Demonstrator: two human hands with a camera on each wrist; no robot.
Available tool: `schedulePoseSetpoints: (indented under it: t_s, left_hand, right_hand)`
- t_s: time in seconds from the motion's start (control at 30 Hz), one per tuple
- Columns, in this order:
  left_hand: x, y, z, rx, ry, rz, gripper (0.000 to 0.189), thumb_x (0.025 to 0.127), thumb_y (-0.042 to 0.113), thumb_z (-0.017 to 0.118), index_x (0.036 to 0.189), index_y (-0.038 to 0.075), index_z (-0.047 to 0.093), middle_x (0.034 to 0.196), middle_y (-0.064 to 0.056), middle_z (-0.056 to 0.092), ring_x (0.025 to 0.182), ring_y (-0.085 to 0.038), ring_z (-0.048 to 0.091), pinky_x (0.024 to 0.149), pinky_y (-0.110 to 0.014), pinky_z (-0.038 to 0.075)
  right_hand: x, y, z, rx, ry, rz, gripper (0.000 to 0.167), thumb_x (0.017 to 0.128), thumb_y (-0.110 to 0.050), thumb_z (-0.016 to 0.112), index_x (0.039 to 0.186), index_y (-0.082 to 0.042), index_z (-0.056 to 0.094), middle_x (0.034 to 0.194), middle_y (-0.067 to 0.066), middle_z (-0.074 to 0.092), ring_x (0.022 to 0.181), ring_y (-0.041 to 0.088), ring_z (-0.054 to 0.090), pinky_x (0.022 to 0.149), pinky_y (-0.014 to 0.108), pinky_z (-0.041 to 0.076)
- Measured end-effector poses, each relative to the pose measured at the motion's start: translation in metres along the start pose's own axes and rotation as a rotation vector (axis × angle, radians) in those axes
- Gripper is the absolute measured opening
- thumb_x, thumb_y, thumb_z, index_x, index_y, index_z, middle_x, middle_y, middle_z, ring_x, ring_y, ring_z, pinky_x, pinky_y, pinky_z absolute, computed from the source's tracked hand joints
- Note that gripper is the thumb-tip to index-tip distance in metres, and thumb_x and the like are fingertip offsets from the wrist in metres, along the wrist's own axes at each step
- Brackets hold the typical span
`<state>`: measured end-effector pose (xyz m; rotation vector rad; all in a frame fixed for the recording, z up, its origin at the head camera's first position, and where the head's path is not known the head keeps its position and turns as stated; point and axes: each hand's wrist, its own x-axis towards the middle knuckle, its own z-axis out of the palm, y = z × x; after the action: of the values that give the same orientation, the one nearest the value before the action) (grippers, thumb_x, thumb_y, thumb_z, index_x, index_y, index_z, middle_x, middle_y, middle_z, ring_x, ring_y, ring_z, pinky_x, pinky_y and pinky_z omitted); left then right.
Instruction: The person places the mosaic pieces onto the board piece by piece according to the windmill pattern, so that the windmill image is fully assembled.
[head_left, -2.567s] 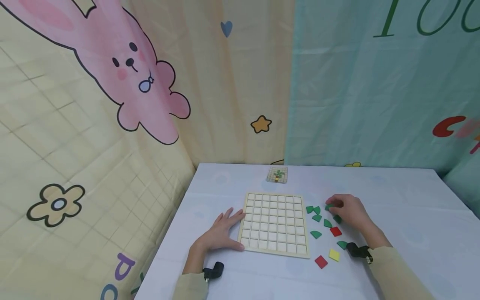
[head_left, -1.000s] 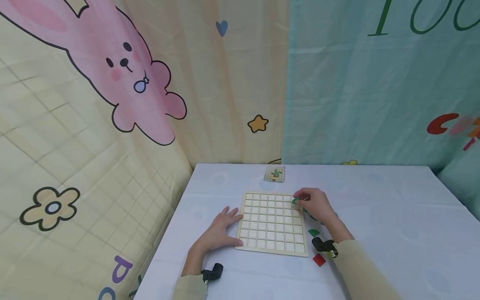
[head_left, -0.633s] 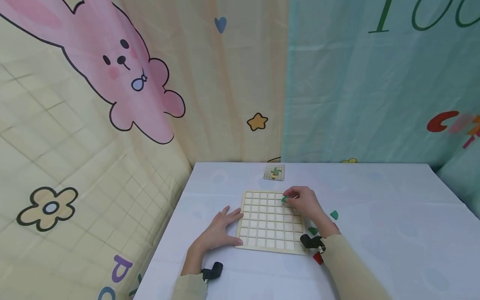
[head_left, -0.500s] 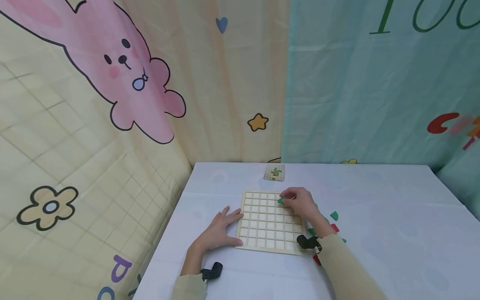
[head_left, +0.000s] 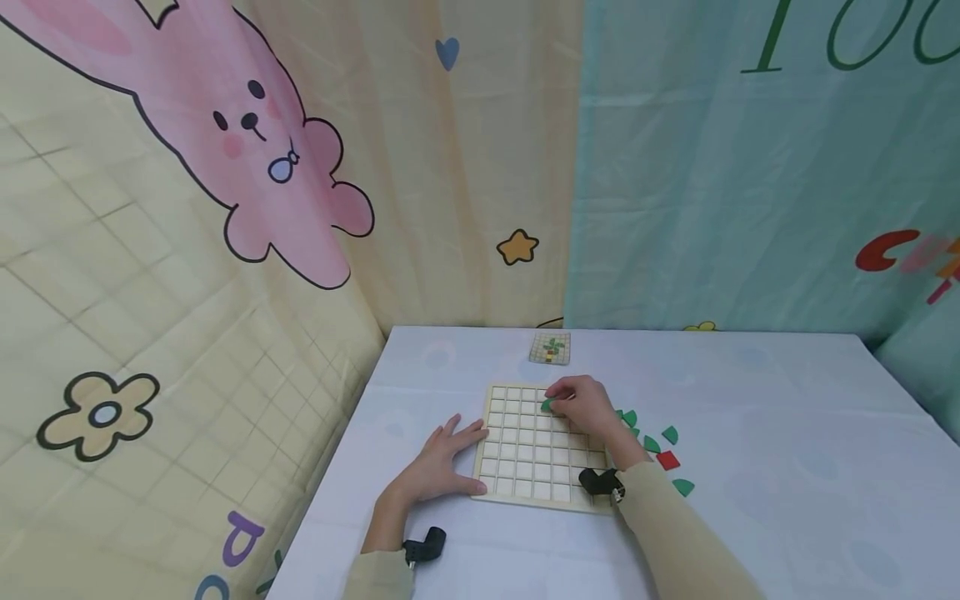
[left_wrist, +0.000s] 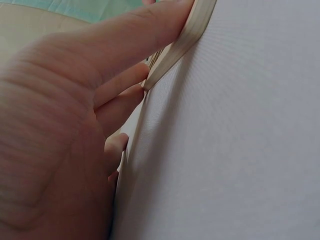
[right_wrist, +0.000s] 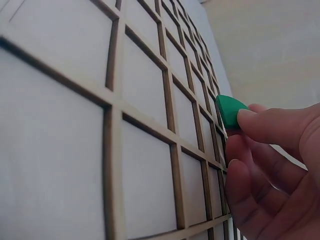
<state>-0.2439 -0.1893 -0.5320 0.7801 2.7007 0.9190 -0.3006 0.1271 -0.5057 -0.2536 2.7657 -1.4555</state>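
A square wooden grid board (head_left: pixel 525 458) with white cells lies on the table. My right hand (head_left: pixel 591 408) is over its far part and pinches a green quarter-round tile (right_wrist: pixel 229 111) between thumb and fingers. In the right wrist view the tile is close to the grid ribs; whether it touches them I cannot tell. My left hand (head_left: pixel 442 467) rests at the board's left edge, fingers spread, thumb and fingertips touching the frame. The left wrist view shows the thumb (left_wrist: pixel 145 37) on the board's wooden rim.
Several green quarter-round tiles (head_left: pixel 683 487) and a red square tile (head_left: pixel 667 460) lie right of the board, partly hidden by my right arm. A small pattern card (head_left: pixel 550 348) lies beyond the board. Printed curtains (head_left: pixel 472 167) hang behind the white table (head_left: pixel 787 442).
My right hand picked up a green tile from the loose pieces and carried it left over the board. It has since moved slightly further left. The left hand stays at the board's edge.
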Motion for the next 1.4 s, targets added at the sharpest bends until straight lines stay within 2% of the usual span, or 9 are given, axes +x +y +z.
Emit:
schedulePoseSetpoints:
  t_s: [0.27, 0.53, 0.7, 0.93, 1.17, 1.4]
  left_hand:
    - [0.0, 0.001, 0.0, -0.006, 0.0, 0.0, 0.094, 0.073, 0.06, 0.082, 0.153, 0.027, 0.046, 0.161, 0.017, 0.03, 0.154, -0.026, 0.003, 0.122, -0.052, 0.003]
    - [-0.002, -0.002, 0.003, -0.013, 0.008, -0.013, 0.094, 0.072, 0.063, 0.081, 0.152, 0.028, 0.048, 0.16, 0.016, 0.031, 0.154, -0.028, 0.004, 0.122, -0.054, 0.005]
    - [-0.003, -0.003, 0.005, -0.005, 0.007, -0.011, 0.094, 0.072, 0.065, 0.08, 0.152, 0.028, 0.048, 0.16, 0.016, 0.031, 0.154, -0.028, 0.004, 0.122, -0.055, 0.005]
    - [0.0, -0.003, 0.002, 0.007, 0.014, 0.007, 0.094, 0.073, 0.064, 0.08, 0.153, 0.027, 0.047, 0.161, 0.014, 0.031, 0.154, -0.028, 0.005, 0.122, -0.055, 0.005]
    - [-0.001, -0.001, 0.001, 0.012, 0.008, -0.006, 0.093, 0.073, 0.063, 0.08, 0.152, 0.027, 0.047, 0.161, 0.015, 0.031, 0.154, -0.028, 0.005, 0.122, -0.054, 0.005]
    - [0.0, -0.002, 0.002, 0.006, 0.014, 0.001, 0.094, 0.073, 0.062, 0.081, 0.153, 0.027, 0.046, 0.161, 0.016, 0.029, 0.154, -0.028, 0.004, 0.122, -0.054, 0.004]
  right_hand:
    - [0.002, 0.001, 0.006, -0.041, -0.006, -0.03, 0.007, 0.092, -0.008, 0.073, 0.096, -0.011, 0.077, 0.085, -0.003, 0.068, 0.078, 0.015, 0.062, 0.069, 0.034, 0.053]
    - [-0.002, 0.002, 0.015, -0.061, -0.001, -0.004, 0.008, 0.092, -0.01, 0.074, 0.095, -0.015, 0.079, 0.084, -0.004, 0.068, 0.076, 0.015, 0.061, 0.067, 0.035, 0.052]
    - [-0.003, 0.006, 0.018, -0.088, 0.002, -0.015, 0.013, 0.091, -0.008, 0.074, 0.1, -0.016, 0.078, 0.083, -0.004, 0.065, 0.076, 0.016, 0.059, 0.066, 0.034, 0.051]
    - [-0.003, 0.001, 0.008, -0.072, 0.006, -0.032, 0.015, 0.092, -0.009, 0.073, 0.106, -0.012, 0.076, 0.086, -0.002, 0.066, 0.081, 0.018, 0.062, 0.067, 0.035, 0.053]
    - [-0.014, -0.004, -0.004, -0.08, 0.015, -0.017, 0.015, 0.097, -0.015, 0.066, 0.108, -0.011, 0.076, 0.096, -0.003, 0.07, 0.086, 0.018, 0.061, 0.069, 0.035, 0.052]
    - [-0.024, -0.009, -0.02, -0.111, 0.052, -0.004, 0.017, 0.097, -0.017, 0.067, 0.111, -0.01, 0.075, 0.098, -0.001, 0.07, 0.084, 0.019, 0.06, 0.068, 0.033, 0.052]
